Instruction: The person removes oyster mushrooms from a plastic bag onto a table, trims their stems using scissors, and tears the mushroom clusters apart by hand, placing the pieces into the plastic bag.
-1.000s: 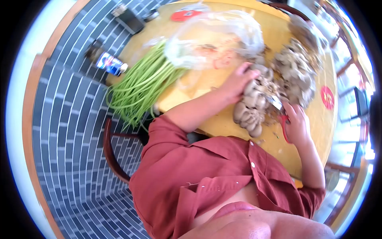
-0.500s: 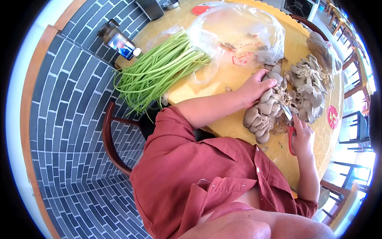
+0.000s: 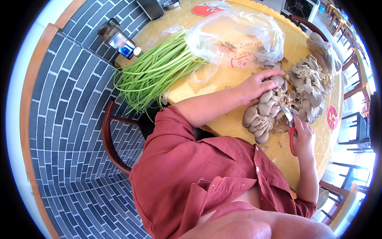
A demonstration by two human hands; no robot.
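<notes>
My left hand [image 3: 260, 84] grips the upper end of a cluster of grey oyster mushrooms [image 3: 260, 115] on the yellow table [image 3: 223, 115]. In my right hand [image 3: 303, 137] is a pair of scissors with red handles [image 3: 292, 139], its metal blades against the pale stem base of the cluster. Whether the blades are apart is too small to tell. A second heap of mushrooms [image 3: 308, 85] lies just to the right, beyond the scissors. Small scraps lie on the table below the blades.
Long green stalks [image 3: 159, 71] lie at the table's left edge. Behind my left hand is a clear plastic bag [image 3: 238, 36]. Another bag [image 3: 324, 51] is at the back right. A bottle [image 3: 119, 42] and a dark box [image 3: 150, 8] stand at the back left.
Over the last second the view has shifted and sharpened. Since half a second ago, the fingers of my left hand have extended a little across the cluster. My right hand and the scissors have hardly moved.
</notes>
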